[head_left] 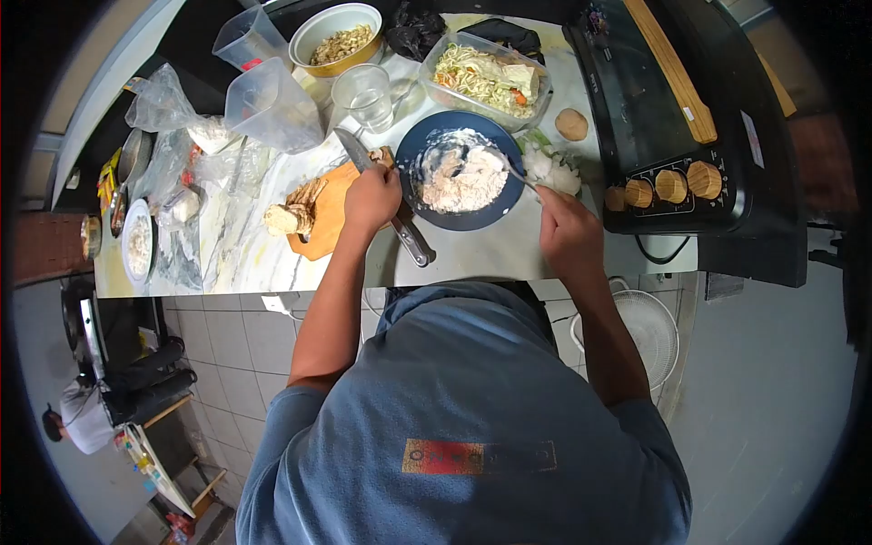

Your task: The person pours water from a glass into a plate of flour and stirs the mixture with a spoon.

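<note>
My right hand is closed around a slim metal utensil. Its head sits in a pale, creamy mixture, so I cannot tell spoon from fork. The mixture fills a dark blue bowl and smears its inner wall. Beside the bowl's left rim, my left hand has its fingers curled; what they grip, if anything, is hidden. A large knife runs beneath that hand, its blade and dark handle showing at either side. Under it lies a wooden cutting board with browned sliced food.
Behind the bowl stand a noodle-filled plastic container, a glass cup and a pot of chopped food. Onions lie right of the bowl, near a black stove. Plastic bags crowd the left. Another person is farther off.
</note>
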Action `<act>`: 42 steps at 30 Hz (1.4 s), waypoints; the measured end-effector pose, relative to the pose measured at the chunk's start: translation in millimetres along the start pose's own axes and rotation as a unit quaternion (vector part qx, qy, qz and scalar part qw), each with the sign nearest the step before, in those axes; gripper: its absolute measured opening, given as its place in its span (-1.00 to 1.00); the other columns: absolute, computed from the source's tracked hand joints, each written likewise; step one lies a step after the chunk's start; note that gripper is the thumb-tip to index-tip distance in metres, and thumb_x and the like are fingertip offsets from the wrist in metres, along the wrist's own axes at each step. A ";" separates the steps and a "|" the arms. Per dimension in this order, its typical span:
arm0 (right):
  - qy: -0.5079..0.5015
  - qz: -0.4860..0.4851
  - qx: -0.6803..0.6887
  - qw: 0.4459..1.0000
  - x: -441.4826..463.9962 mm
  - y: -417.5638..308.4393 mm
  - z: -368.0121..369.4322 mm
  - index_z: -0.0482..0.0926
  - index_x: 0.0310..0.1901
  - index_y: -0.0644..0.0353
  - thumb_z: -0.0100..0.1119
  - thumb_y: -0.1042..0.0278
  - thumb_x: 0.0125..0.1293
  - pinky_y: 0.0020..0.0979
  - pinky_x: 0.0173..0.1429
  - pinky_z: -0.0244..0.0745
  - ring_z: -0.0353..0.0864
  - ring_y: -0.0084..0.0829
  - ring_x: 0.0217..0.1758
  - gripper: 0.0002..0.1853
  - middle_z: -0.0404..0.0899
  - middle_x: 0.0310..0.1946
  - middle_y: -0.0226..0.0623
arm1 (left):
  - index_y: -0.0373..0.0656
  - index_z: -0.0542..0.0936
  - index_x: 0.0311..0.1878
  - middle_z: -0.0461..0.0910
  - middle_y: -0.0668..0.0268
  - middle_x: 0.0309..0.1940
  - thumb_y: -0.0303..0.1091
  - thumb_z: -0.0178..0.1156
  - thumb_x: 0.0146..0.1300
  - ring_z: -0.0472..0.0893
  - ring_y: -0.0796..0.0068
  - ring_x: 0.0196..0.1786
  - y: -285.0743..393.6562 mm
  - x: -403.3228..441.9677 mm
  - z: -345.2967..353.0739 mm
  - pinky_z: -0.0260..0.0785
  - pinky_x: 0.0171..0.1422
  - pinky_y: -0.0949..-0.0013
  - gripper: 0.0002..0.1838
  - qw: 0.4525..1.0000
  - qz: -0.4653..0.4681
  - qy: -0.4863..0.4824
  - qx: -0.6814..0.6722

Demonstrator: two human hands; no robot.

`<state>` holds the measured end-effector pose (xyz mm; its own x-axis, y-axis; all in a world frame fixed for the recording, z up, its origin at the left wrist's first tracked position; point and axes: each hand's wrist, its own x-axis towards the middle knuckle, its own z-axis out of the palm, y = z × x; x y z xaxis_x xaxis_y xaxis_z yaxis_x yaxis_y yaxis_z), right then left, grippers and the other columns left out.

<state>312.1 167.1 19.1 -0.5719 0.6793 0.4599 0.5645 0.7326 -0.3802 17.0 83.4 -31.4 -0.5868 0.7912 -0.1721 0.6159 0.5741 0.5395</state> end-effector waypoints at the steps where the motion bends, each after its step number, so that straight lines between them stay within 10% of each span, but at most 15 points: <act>1: 0.000 0.001 -0.002 1.000 1.5 2.7 -0.9 0.67 0.00 0.19 0.17 0.50 0.28 -0.16 -0.29 0.58 0.66 -0.11 -0.37 -0.74 0.60 -0.39 -0.18 | -0.30 0.67 -0.23 0.68 -0.15 -0.34 -0.10 0.09 0.37 0.68 -0.18 -0.16 0.9 -4.0 0.0 0.50 0.00 -0.05 -0.60 1.000 -0.012 -0.002 0.011; 10: -0.103 0.019 -0.115 0.988 4.0 -4.1 1.2 0.63 0.06 0.20 0.14 0.49 0.32 -0.22 -0.27 0.58 0.68 -0.17 -0.32 -0.72 0.60 -0.33 -0.18 | -0.33 0.67 -0.23 0.68 -0.14 -0.34 -0.12 0.09 0.36 0.69 -0.17 -0.18 -1.5 -22.8 3.7 0.50 -0.02 -0.02 -0.61 0.997 -0.047 -0.043 -0.054; 18: -0.138 0.217 0.124 0.958 -30.8 -19.8 10.4 0.60 0.07 0.26 0.08 0.44 0.39 -0.04 -0.16 0.55 0.65 0.07 -0.26 -0.73 0.65 -0.30 0.04 | -0.34 0.66 -0.24 0.67 -0.10 -0.39 -0.14 0.11 0.37 0.69 -0.14 -0.23 -9.5 -36.5 9.9 0.49 -0.08 0.03 -0.62 0.990 -0.055 -0.049 -0.121; 31: -0.167 0.065 -0.031 0.983 -9.1 -42.3 -25.0 0.64 0.13 0.14 0.16 0.53 0.26 -0.17 -0.28 0.46 0.55 -0.15 -0.36 -0.61 0.45 -0.42 -0.22 | -0.32 0.68 -0.39 0.64 0.01 -0.55 0.25 0.18 0.32 0.68 0.06 -0.38 6.7 -34.7 -37.4 0.47 -0.19 0.14 -0.34 0.993 -0.054 -0.094 -0.050; 42: -0.101 0.012 0.108 0.989 -17.0 -4.4 11.4 0.66 0.06 0.27 0.15 0.60 0.26 -0.15 -0.34 0.44 0.54 -0.09 -0.45 -0.68 0.48 -0.47 -0.14 | -0.28 0.68 -0.32 0.67 0.09 -0.52 0.01 0.26 0.33 0.69 0.15 -0.42 -7.9 25.5 1.0 0.48 -0.23 0.17 -0.55 0.995 0.022 -0.021 -0.099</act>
<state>312.5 152.8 3.8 -0.6794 0.6754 0.2869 0.4515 0.6929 -0.5621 -2.3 99.2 -40.9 -0.5365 0.8253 -0.1765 0.5225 0.4890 0.6985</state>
